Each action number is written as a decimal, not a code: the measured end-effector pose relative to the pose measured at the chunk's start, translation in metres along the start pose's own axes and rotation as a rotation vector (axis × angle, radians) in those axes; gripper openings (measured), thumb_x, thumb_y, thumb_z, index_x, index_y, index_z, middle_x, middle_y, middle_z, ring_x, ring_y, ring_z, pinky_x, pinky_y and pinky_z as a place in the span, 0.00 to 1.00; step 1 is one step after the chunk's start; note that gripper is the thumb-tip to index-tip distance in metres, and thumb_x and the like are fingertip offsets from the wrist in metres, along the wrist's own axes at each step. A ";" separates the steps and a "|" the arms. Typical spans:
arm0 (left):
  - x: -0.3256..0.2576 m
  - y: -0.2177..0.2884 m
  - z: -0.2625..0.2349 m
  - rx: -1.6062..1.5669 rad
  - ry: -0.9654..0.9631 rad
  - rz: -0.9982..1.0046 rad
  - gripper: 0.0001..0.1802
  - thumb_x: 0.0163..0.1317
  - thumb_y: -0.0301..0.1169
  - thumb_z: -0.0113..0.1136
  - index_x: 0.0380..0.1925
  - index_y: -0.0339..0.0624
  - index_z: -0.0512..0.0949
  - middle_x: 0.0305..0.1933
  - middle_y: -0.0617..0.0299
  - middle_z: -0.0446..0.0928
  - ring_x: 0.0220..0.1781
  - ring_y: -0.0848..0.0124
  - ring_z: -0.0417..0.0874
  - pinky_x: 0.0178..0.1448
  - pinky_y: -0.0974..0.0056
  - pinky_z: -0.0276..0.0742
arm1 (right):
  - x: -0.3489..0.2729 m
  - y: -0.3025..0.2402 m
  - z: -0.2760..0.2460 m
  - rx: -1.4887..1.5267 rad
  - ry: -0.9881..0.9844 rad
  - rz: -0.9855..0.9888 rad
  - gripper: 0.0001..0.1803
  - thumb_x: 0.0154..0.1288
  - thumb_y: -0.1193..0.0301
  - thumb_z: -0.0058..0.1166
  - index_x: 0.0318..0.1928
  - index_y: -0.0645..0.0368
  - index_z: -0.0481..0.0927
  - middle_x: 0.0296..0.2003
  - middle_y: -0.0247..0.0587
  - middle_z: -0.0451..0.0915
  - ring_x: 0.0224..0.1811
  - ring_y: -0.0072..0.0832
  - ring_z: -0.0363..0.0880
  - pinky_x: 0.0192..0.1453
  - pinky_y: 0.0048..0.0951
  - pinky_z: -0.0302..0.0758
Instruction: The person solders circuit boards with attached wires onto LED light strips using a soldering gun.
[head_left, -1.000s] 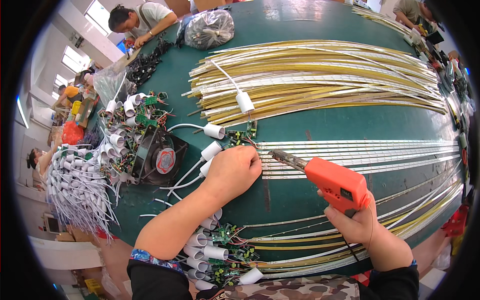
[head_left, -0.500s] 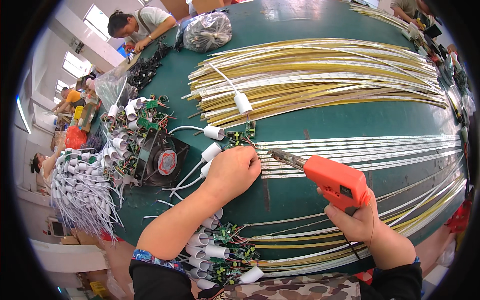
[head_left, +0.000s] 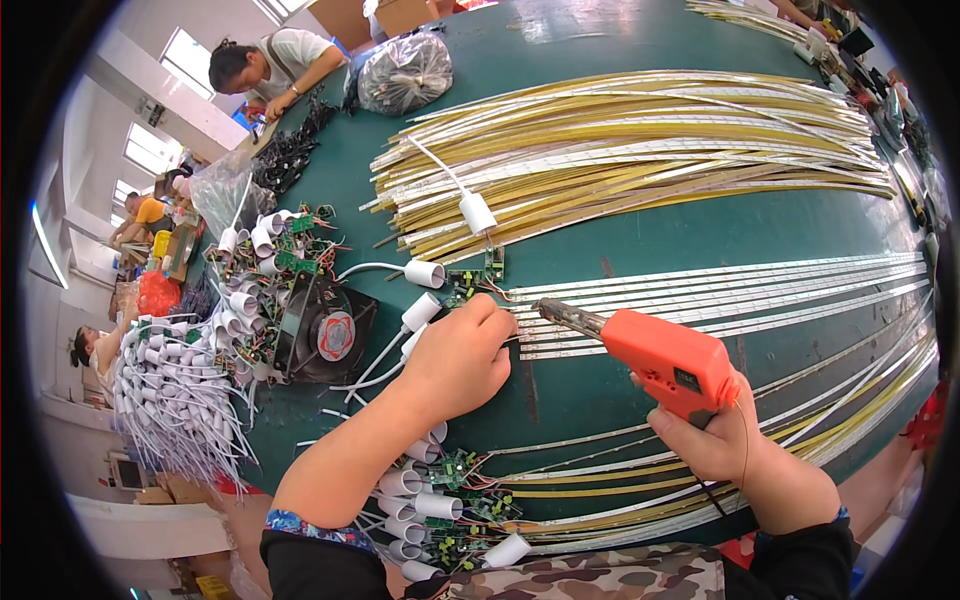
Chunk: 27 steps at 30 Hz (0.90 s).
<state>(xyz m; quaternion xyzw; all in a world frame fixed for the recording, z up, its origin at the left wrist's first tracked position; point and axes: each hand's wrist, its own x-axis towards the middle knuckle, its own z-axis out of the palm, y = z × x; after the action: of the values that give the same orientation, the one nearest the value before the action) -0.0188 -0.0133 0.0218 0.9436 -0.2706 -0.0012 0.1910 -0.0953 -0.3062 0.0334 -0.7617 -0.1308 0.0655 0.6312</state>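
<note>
My right hand [head_left: 715,440] is wrapped round the grip of an orange-red soldering gun [head_left: 665,365]. The gun's dark metal tip points left, over the left ends of several white LED strips [head_left: 720,288] laid side by side on the green table. My left hand [head_left: 460,355] is closed at those strip ends, close to the tip; what its fingers pinch is hidden from view. Just beyond it lie small green circuit boards [head_left: 463,284] with thin wires, and a white end cap [head_left: 425,273] with a white cable. Another white cap [head_left: 477,213] rests against the strip bundle.
A black fan [head_left: 325,335] stands left of my forearm, beside heaped caps and cables [head_left: 185,390]. A large bundle of strips [head_left: 620,150] lies across the table. Wired strips [head_left: 620,490] lie nearest me. A clear bag [head_left: 405,75] and a person [head_left: 290,65] are at far left.
The view has shifted slightly. My left hand has turned a little at the strip ends, while the soldering gun stays over them in my right hand.
</note>
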 end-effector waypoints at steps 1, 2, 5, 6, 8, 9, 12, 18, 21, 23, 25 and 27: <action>-0.001 0.000 0.000 0.023 -0.011 0.029 0.08 0.54 0.24 0.64 0.35 0.41 0.78 0.38 0.57 0.75 0.41 0.55 0.82 0.40 0.53 0.80 | 0.000 -0.001 0.000 0.000 -0.011 0.008 0.28 0.58 0.78 0.59 0.61 0.66 0.75 0.46 0.40 0.84 0.42 0.20 0.77 0.54 0.28 0.75; -0.001 -0.001 -0.001 0.024 -0.011 0.028 0.08 0.54 0.24 0.64 0.35 0.41 0.78 0.38 0.57 0.75 0.41 0.55 0.82 0.40 0.53 0.80 | 0.000 0.000 0.000 0.000 -0.012 0.007 0.28 0.58 0.78 0.59 0.61 0.66 0.75 0.46 0.40 0.84 0.42 0.20 0.77 0.54 0.28 0.75; 0.001 -0.004 0.002 0.149 0.001 0.099 0.09 0.52 0.24 0.64 0.34 0.42 0.78 0.37 0.58 0.74 0.40 0.55 0.82 0.40 0.54 0.80 | 0.000 0.002 0.000 0.015 0.012 0.014 0.28 0.58 0.77 0.59 0.61 0.66 0.75 0.45 0.39 0.83 0.42 0.20 0.77 0.54 0.28 0.75; 0.001 -0.004 0.003 0.205 0.004 0.125 0.09 0.51 0.24 0.64 0.34 0.42 0.78 0.36 0.58 0.74 0.40 0.56 0.81 0.40 0.54 0.79 | 0.000 0.001 0.001 0.023 0.014 0.009 0.27 0.58 0.77 0.59 0.61 0.67 0.75 0.44 0.38 0.83 0.41 0.20 0.77 0.54 0.28 0.75; 0.000 -0.004 0.003 0.261 0.005 0.150 0.09 0.50 0.24 0.64 0.33 0.41 0.78 0.36 0.58 0.74 0.39 0.57 0.81 0.41 0.55 0.79 | 0.001 0.001 0.001 0.032 0.015 0.005 0.27 0.58 0.77 0.59 0.60 0.67 0.75 0.43 0.38 0.83 0.41 0.20 0.77 0.54 0.28 0.75; 0.000 -0.004 0.003 0.313 0.008 0.179 0.08 0.49 0.24 0.65 0.32 0.41 0.78 0.36 0.59 0.74 0.40 0.57 0.81 0.42 0.56 0.78 | 0.001 0.001 0.001 0.026 0.020 -0.011 0.27 0.58 0.77 0.59 0.59 0.67 0.76 0.41 0.37 0.82 0.40 0.20 0.76 0.53 0.28 0.75; 0.002 -0.004 0.003 0.377 0.043 0.243 0.08 0.48 0.24 0.66 0.29 0.41 0.77 0.36 0.61 0.73 0.44 0.60 0.80 0.47 0.57 0.76 | 0.000 0.001 0.000 0.013 0.022 -0.014 0.25 0.57 0.78 0.58 0.58 0.67 0.77 0.39 0.36 0.81 0.39 0.20 0.76 0.51 0.28 0.75; 0.002 -0.014 0.003 0.362 0.166 0.371 0.08 0.49 0.23 0.66 0.32 0.43 0.81 0.39 0.62 0.75 0.46 0.61 0.79 0.51 0.56 0.73 | -0.001 0.005 0.002 -0.008 0.052 -0.026 0.24 0.57 0.78 0.58 0.56 0.66 0.78 0.36 0.34 0.81 0.37 0.21 0.76 0.50 0.28 0.75; 0.003 -0.016 0.006 0.321 0.228 0.399 0.11 0.48 0.23 0.67 0.34 0.43 0.83 0.38 0.63 0.78 0.45 0.61 0.80 0.52 0.57 0.74 | -0.001 0.006 0.001 -0.011 0.055 -0.028 0.24 0.56 0.78 0.58 0.56 0.66 0.78 0.36 0.34 0.81 0.37 0.21 0.76 0.50 0.28 0.75; 0.002 -0.019 0.008 0.255 0.286 0.385 0.13 0.47 0.22 0.68 0.36 0.42 0.83 0.36 0.64 0.78 0.44 0.61 0.81 0.52 0.57 0.74 | 0.000 0.005 0.001 -0.020 0.042 -0.030 0.24 0.56 0.78 0.58 0.56 0.66 0.78 0.36 0.35 0.81 0.37 0.21 0.76 0.50 0.28 0.75; 0.002 -0.019 0.007 0.230 0.272 0.376 0.13 0.47 0.22 0.68 0.36 0.42 0.83 0.36 0.64 0.79 0.43 0.61 0.81 0.52 0.57 0.74 | 0.001 0.004 0.002 -0.026 0.040 -0.007 0.24 0.56 0.78 0.58 0.56 0.65 0.78 0.37 0.35 0.81 0.37 0.21 0.76 0.49 0.28 0.75; 0.002 -0.019 0.007 0.205 0.258 0.365 0.13 0.46 0.21 0.69 0.35 0.42 0.83 0.36 0.64 0.79 0.42 0.61 0.81 0.51 0.57 0.74 | 0.003 0.002 0.003 -0.018 0.032 0.004 0.24 0.56 0.78 0.58 0.56 0.65 0.79 0.37 0.35 0.81 0.37 0.21 0.76 0.49 0.28 0.75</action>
<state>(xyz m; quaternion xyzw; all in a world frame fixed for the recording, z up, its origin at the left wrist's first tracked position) -0.0087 -0.0018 0.0090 0.8857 -0.4088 0.1813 0.1244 -0.0931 -0.3030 0.0315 -0.7685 -0.1197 0.0535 0.6263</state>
